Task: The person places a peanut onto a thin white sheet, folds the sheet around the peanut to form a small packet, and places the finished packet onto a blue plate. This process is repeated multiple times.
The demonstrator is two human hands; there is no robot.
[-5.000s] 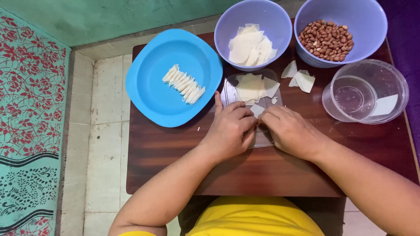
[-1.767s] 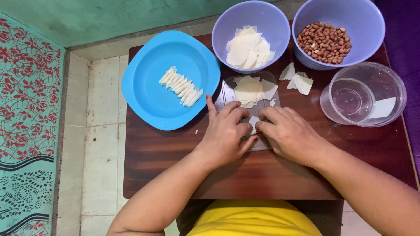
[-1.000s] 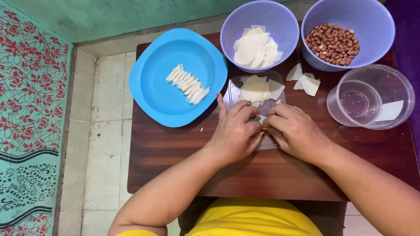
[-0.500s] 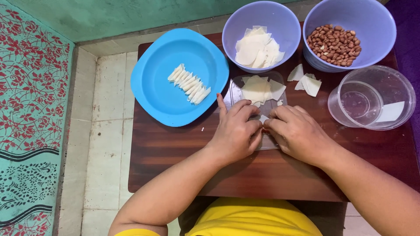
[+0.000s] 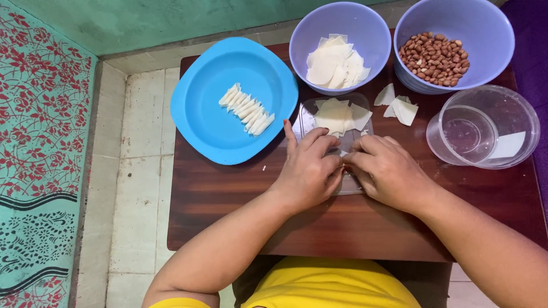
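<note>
Left hand (image 5: pixel 308 174) and right hand (image 5: pixel 388 171) meet fingertip to fingertip over a clear flat tray (image 5: pixel 308 114) on the dark wooden worktop (image 5: pixel 228 194), pinched together on a small wrapper piece that is mostly hidden between them. Loose pale wrappers (image 5: pixel 337 116) lie on the tray just beyond the fingers. Rolled pieces (image 5: pixel 246 108) sit in a row on the blue plate (image 5: pixel 205 131); a bowl of peanuts (image 5: pixel 436 57) stands at the far right.

Dark wooden table (image 5: pixel 228 194) – pale tiled floor (image 5: pixel 134 188), green wall (image 5: pixel 142 23).
</note>
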